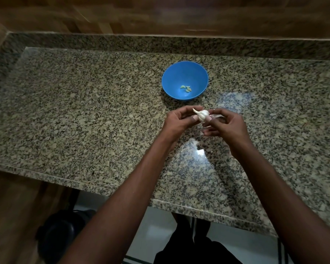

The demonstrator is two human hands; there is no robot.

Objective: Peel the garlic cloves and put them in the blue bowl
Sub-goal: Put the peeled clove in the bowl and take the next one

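Two hands, left hand and right hand, pinch the garlic bulb between them, stem pointing left, directly before the blue bowl.

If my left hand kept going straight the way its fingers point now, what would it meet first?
Almost at once the white garlic bulb it holds, then the right hand gripping the other side. Depth is hard to judge.

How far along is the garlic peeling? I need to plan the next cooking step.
Done: a few peeled cloves lie in the blue bowl. In hand: the left hand and right hand hold a garlic bulb above the granite counter. Left: the bulb looks largely intact, so most cloves remain.
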